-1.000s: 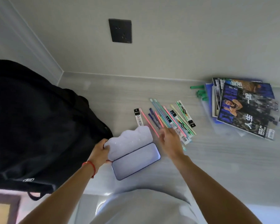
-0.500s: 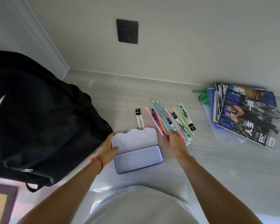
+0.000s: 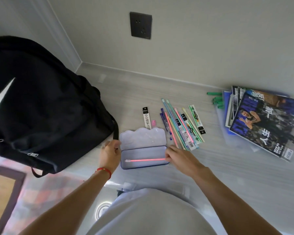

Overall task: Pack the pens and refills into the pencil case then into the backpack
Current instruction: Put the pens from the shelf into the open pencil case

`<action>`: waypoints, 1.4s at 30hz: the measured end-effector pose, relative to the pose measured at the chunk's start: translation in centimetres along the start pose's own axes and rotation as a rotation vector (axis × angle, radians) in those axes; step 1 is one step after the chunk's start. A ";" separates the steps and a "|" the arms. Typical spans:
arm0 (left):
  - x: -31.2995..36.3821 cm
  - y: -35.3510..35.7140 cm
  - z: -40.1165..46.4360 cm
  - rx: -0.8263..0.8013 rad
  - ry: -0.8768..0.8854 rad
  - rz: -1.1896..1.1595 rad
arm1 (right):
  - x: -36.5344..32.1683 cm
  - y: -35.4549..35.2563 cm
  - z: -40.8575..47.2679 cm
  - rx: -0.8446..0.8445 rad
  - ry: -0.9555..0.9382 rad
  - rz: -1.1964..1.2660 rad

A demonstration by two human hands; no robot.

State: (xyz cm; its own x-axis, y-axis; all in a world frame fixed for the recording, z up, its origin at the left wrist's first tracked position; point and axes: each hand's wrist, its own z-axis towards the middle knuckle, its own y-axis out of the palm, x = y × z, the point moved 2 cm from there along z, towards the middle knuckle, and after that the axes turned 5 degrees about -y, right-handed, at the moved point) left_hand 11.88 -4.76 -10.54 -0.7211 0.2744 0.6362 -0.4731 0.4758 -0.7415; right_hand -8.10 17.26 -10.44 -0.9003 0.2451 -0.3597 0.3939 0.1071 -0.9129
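A pale lilac pencil case lies open on the floor, its scalloped lid folded back. A pink pen rests lengthwise in its tray. My right hand pinches that pen's right end at the case's right edge. My left hand holds the case's left side. Behind the case lie a bunch of coloured pens and packaged refills, a single refill pack and a small pink eraser. A black backpack stands to the left, touching my left hand's side of the floor.
A stack of magazines over a clear folder sits at the right, with green markers behind it. A wall with a dark socket runs close behind. A patterned rug lies at the lower left.
My right hand picked a pink pen from the bunch and brought it down into the open case. My left hand slid to the case's left edge. The camera has come closer.
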 end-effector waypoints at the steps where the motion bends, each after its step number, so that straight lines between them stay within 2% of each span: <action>1: -0.3 0.4 -0.4 -0.006 0.044 0.024 | -0.2 0.1 0.4 -0.014 -0.012 0.007; 4: -0.5 1.9 -1.9 -0.121 0.223 0.111 | -0.8 0.2 1.5 -0.039 0.011 0.119; 6: -0.9 2.7 -2.7 -0.187 0.305 0.197 | -0.2 0.5 1.6 0.035 0.137 0.224; 9: -1.4 2.9 -3.3 -0.225 0.327 0.249 | 1.9 0.7 0.5 0.187 0.379 0.114; 11: -1.4 2.7 -3.6 -0.239 0.349 0.261 | 2.9 1.0 -0.1 0.194 0.500 0.077; 17: -1.1 2.4 -3.9 -0.283 0.362 0.269 | 2.9 1.8 0.1 0.158 0.620 -0.027; 20: -1.0 2.2 -3.9 -0.311 0.311 0.269 | 2.9 1.9 -0.1 0.199 0.658 0.030; 29: -1.1 2.2 -3.4 -0.358 0.229 0.228 | 3.3 1.9 -2.9 0.685 0.650 0.508; 31: -1.0 2.1 -3.3 -0.349 0.230 0.184 | 2.7 1.9 -3.3 0.667 0.562 0.525; 33: -0.7 1.6 -3.0 -0.290 0.216 0.118 | 2.1 1.8 -3.4 0.565 0.440 0.514; 38: -1.2 -0.1 -1.6 0.009 0.089 0.044 | 1.8 1.9 -3.1 0.300 0.248 0.389; 42: -1.5 0.6 -1.7 -0.042 0.245 0.119 | 1.4 1.9 -2.2 0.173 0.190 0.283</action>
State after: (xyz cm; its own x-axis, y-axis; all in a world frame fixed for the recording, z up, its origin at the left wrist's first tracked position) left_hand 13.48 -3.48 -11.56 -0.6243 0.5221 0.5812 -0.3667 0.4611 -0.8081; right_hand -8.22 19.90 -12.21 -0.7038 0.4176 -0.5747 0.5700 -0.1508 -0.8077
